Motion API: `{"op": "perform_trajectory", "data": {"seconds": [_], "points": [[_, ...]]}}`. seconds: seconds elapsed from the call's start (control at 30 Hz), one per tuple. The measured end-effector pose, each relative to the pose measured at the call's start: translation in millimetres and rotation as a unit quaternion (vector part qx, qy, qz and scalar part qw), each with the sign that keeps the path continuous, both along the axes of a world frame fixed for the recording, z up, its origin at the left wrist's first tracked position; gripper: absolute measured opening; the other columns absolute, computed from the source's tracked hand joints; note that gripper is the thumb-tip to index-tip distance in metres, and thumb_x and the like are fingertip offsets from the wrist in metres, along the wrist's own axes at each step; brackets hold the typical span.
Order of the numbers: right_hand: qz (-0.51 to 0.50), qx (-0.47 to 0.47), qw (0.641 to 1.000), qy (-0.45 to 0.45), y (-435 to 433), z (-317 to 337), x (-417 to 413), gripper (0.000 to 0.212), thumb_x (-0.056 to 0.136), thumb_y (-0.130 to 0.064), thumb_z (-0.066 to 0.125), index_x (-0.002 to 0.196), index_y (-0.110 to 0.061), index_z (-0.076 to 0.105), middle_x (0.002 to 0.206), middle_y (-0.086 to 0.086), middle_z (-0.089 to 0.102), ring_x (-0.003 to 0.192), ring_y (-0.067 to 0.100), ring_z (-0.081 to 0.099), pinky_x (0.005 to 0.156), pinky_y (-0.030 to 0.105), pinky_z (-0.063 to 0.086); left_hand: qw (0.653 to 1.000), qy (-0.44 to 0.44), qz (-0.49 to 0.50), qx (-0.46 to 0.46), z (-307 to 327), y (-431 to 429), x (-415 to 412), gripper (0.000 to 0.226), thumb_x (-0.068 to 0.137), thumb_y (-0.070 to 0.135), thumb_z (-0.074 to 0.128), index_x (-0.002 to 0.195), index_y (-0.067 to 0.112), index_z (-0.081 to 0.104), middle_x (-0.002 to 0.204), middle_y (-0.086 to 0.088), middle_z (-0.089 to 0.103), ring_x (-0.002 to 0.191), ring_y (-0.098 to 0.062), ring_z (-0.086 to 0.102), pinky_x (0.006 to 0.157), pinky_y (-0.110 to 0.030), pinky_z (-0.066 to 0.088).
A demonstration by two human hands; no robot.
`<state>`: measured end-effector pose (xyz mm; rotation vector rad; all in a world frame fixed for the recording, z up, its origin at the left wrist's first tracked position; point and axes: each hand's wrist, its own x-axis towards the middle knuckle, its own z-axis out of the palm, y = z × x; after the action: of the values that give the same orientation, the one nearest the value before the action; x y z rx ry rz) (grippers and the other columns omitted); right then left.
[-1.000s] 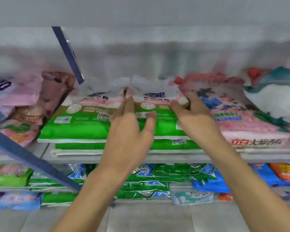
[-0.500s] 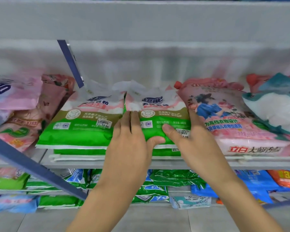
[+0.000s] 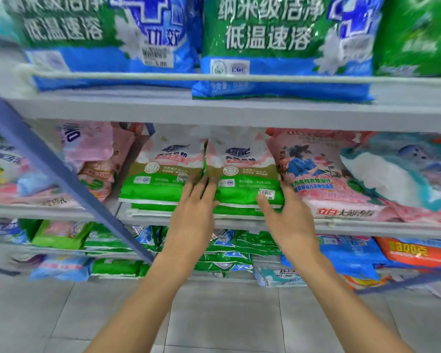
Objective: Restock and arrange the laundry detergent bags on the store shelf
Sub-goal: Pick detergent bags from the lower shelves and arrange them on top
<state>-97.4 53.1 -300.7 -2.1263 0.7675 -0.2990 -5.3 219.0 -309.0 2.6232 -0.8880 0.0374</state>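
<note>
Fingers straight, unclenched: left hand and right hand reach forward, pressing sides of green bag

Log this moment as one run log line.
left hand: straight fingers on left edge of right green bag | right hand: touching its right edge, beside pink bag
</note>
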Motion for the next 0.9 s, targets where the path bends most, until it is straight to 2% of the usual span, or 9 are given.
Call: {"op": "perform_trajectory", "data": {"seconds": [0.07, 0.17, 0.33, 0.47, 0.57, 0.7, 0.8, 0.9], "points": [[0.014, -0.013, 1.0, 0.016, 2, 11, -13, 0.045, 0.101, -0.042, 0.06, 0.14, -0.02, 0.054, 0.13, 0.004, 0.063, 0.11, 0.022, 0.059, 0.09, 0.031, 0.044, 0.999, 0.029, 0.009, -0.035, 12, 9, -10, 0.058, 0.102, 0.023, 0.058, 0.153, 0.004, 0.039, 0.151, -0.017, 0.05, 0.15, -0.037, 0.029, 0.122, -0.047, 0.03], [0.039, -0.03, 0.998, 0.048, 10, 33, -40, 0.053, 0.102, -0.041, 0.059, 0.147, -0.015, 0.05, 0.145, 0.008, 0.058, 0.125, 0.028, 0.059, 0.099, 0.034, 0.045, 0.995, 0.08, 0.032, -0.05, 30, 28, -32, 0.062, 0.104, 0.037, 0.053, 0.158, 0.014, 0.033, 0.156, -0.011, 0.044, 0.151, -0.032, 0.026, 0.124, -0.042, 0.021], [0.073, -0.018, 0.991, 0.107, 32, 57, -88, 0.064, 0.101, -0.05, 0.055, 0.155, -0.018, 0.039, 0.155, 0.003, 0.049, 0.141, 0.022, 0.045, 0.113, 0.036, 0.038, 0.988, 0.134, 0.071, -0.032, 54, 58, -73, 0.071, 0.101, 0.055, 0.042, 0.157, 0.013, 0.033, 0.16, -0.009, 0.039, 0.151, -0.029, 0.026, 0.123, -0.046, 0.026], [0.093, -0.021, 0.989, 0.113, 46, 77, -114, 0.066, 0.101, -0.052, 0.052, 0.158, -0.023, 0.035, 0.16, -0.003, 0.041, 0.148, 0.016, 0.035, 0.117, 0.034, 0.032, 0.988, 0.117, 0.095, -0.027, 71, 85, -103, 0.076, 0.099, 0.066, 0.036, 0.154, 0.014, 0.04, 0.156, -0.007, 0.045, 0.148, -0.031, 0.033, 0.121, -0.047, 0.031], [0.128, -0.043, 0.985, 0.11, 57, 99, -122, 0.066, 0.102, -0.056, 0.047, 0.158, -0.022, 0.033, 0.162, -0.003, 0.038, 0.149, 0.016, 0.032, 0.117, 0.033, 0.031, 0.988, 0.101, 0.108, -0.039, 86, 103, -122, 0.091, 0.092, 0.078, 0.019, 0.153, 0.014, 0.042, 0.154, -0.007, 0.047, 0.146, -0.028, 0.036, 0.121, -0.044, 0.032], [0.17, -0.078, 0.979, 0.081, 76, 128, -119, 0.07, 0.101, -0.061, 0.044, 0.159, -0.024, 0.031, 0.164, -0.005, 0.035, 0.15, 0.014, 0.031, 0.119, 0.033, 0.029, 0.984, 0.102, 0.136, -0.057, 116, 125, -136, 0.083, 0.097, 0.072, 0.028, 0.155, 0.013, 0.039, 0.157, -0.003, 0.042, 0.148, -0.021, 0.033, 0.122, -0.043, 0.031], [0.188, -0.081, 0.978, 0.047, 93, 148, -112, 0.068, 0.101, -0.061, 0.045, 0.159, -0.028, 0.03, 0.164, -0.009, 0.034, 0.15, 0.011, 0.031, 0.119, 0.031, 0.028, 0.98, 0.094, 0.154, -0.086, 135, 143, -138, 0.088, 0.092, 0.077, 0.022, 0.155, 0.016, 0.037, 0.157, 0.001, 0.041, 0.148, -0.018, 0.031, 0.12, -0.042, 0.033], [0.216, -0.092, 0.972, 0.033, 116, 160, -100, 0.068, 0.101, -0.062, 0.044, 0.159, -0.029, 0.03, 0.164, -0.01, 0.033, 0.151, 0.01, 0.029, 0.119, 0.031, 0.027, 0.977, 0.073, 0.177, -0.093, 147, 168, -139, 0.08, 0.097, 0.072, 0.028, 0.156, 0.018, 0.037, 0.158, 0.004, 0.04, 0.148, -0.014, 0.031, 0.123, -0.035, 0.028]]}}
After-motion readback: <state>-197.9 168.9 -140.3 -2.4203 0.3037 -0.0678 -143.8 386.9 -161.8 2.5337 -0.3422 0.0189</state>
